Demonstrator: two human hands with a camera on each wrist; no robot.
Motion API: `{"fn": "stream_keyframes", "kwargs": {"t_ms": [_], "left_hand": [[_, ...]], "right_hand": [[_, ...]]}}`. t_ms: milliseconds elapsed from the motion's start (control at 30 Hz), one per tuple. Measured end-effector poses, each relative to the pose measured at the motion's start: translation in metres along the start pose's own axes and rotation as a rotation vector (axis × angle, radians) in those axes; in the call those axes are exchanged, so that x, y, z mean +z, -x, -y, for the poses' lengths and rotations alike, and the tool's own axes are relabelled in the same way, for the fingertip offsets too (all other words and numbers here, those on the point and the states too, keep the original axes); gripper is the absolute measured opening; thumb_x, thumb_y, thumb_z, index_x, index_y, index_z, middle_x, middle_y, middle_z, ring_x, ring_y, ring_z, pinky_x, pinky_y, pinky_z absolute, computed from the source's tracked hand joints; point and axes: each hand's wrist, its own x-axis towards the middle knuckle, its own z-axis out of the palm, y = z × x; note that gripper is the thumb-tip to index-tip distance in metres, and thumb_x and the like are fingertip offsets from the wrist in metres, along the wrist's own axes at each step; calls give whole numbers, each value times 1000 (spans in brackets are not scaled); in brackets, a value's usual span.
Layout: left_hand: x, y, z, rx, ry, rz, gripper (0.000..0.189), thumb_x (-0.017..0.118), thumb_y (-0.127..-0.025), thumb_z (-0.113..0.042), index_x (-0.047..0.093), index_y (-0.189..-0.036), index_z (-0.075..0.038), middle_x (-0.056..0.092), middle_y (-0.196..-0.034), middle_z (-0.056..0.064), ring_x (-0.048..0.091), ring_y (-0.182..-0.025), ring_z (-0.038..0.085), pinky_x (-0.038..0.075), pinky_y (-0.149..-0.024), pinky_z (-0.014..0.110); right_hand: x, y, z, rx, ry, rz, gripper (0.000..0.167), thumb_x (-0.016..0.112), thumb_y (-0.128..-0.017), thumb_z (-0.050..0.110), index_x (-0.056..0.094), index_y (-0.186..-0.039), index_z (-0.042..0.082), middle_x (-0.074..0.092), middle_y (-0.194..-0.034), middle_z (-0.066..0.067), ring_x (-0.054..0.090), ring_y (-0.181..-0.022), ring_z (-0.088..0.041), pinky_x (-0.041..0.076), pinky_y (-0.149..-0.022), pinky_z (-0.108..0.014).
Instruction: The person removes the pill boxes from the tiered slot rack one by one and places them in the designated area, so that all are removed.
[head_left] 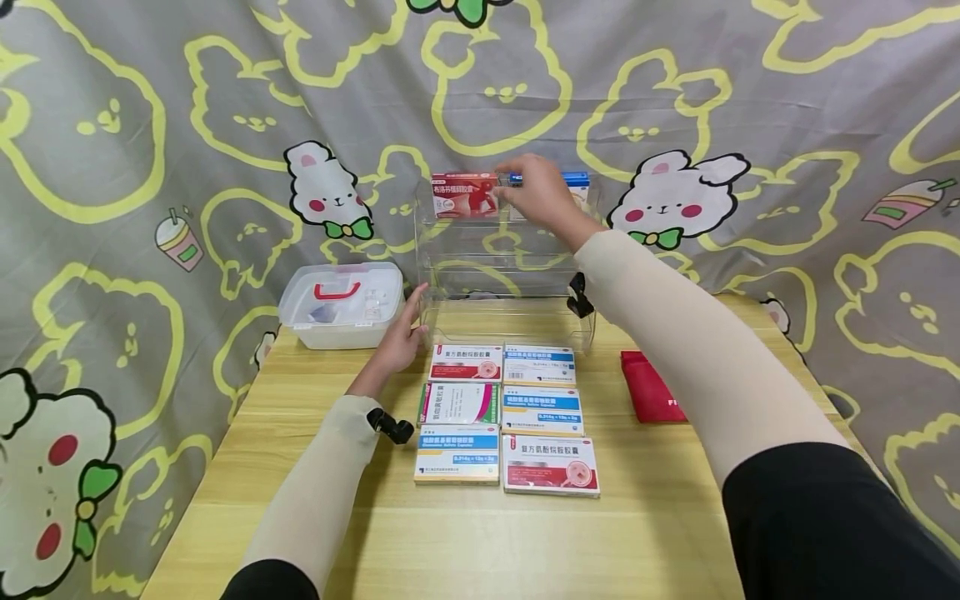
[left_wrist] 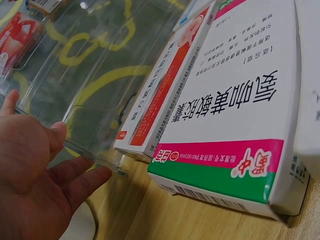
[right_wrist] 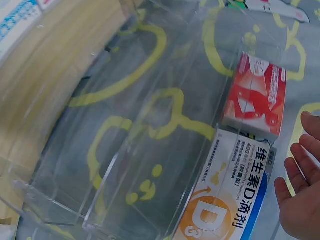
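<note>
A clear plastic tiered rack [head_left: 510, 307] stands at the back of the table. On its top tier, a red medicine box [head_left: 459, 198] is at the left and a blue, white and orange vitamin D box [right_wrist: 225, 182] at the right. My right hand [head_left: 542, 193] is at that tier, partly covering the vitamin D box in the head view. In the right wrist view, its relaxed fingers [right_wrist: 299, 167] are beside the boxes and grip neither. Low at the rack's left side is my left hand [head_left: 397, 342], its extended fingers [left_wrist: 82, 187] against the clear edge.
Several medicine boxes lie in two columns before the rack, including a green-and-magenta-edged one [head_left: 459, 404] and a red-and-white one [head_left: 551, 465]. A lidded translucent case [head_left: 341, 308] with a red handle stands left. A red cloth item [head_left: 648, 387] lies right. Patterned fabric hangs behind.
</note>
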Motion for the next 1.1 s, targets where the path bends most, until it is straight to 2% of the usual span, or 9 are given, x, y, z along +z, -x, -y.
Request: {"fn": "stream_keyframes", "kwargs": {"t_ms": [167,367,467,567,733,900,967,1033,1100], "left_hand": [[1,0,1,-10,-4,-1,83,48,-106,3,11,-164,-45,14,-173,9,26,-153,39,48,-63,32],[0,0,0,-1,-11,-13,85,48,-106,3,11,-164,-46,16,-172,10,28,-153,38,49,-63,34],[-1,0,-1,0,-18,-18,85,50,-106,3,12,-164,-46,19,-171,11,30,-152,38,50,-63,36],[-2,0,-1,4,-36,-16,87,51,-105,3,11,-164,-46,20,-171,10,32,-151,37,51,-66,36],[-4,-2,-3,20,-54,3,91,53,-104,5,8,-165,-46,23,-170,13,37,-148,39,53,-66,36],[-7,-2,-7,-13,-53,37,93,52,-104,4,5,-163,-51,26,-168,19,62,-117,43,55,-65,40],[-8,-3,-8,-27,-56,47,94,52,-105,3,4,-162,-53,26,-168,20,65,-107,42,55,-65,40],[-9,-3,-9,-34,-59,59,95,52,-105,3,2,-161,-55,24,-168,21,64,-105,41,54,-63,38],[-10,-3,-10,-37,-58,71,94,51,-105,2,1,-161,-55,22,-169,21,63,-90,36,52,-60,34]], "right_hand": [[-1,-11,2,43,-21,35,46,58,-107,26,52,-153,19,47,-159,0,42,-146,-20,40,-116,-38],[3,-15,-1,76,-48,79,46,54,-109,25,50,-155,21,43,-162,1,43,-144,-21,46,-103,-39],[4,-14,-2,82,-57,87,47,54,-109,25,49,-155,22,40,-164,3,39,-148,-21,43,-110,-39],[4,-15,-3,82,-55,97,47,54,-109,26,50,-155,23,39,-164,3,30,-153,-22,35,-120,-41],[5,-16,-5,85,-50,104,46,57,-108,28,52,-154,26,41,-163,3,16,-157,-25,26,-124,-44],[6,-17,-5,97,-68,110,47,58,-107,28,52,-153,26,41,-163,3,12,-158,-25,24,-125,-44],[6,-16,-5,103,-77,111,47,58,-107,28,52,-153,25,41,-163,3,10,-158,-24,22,-125,-43],[6,-16,-5,109,-83,112,47,58,-107,28,52,-153,25,41,-163,4,7,-159,-23,21,-126,-43],[5,-15,-5,118,-86,113,47,58,-107,28,52,-153,26,40,-164,4,5,-159,-22,19,-126,-42]]}}
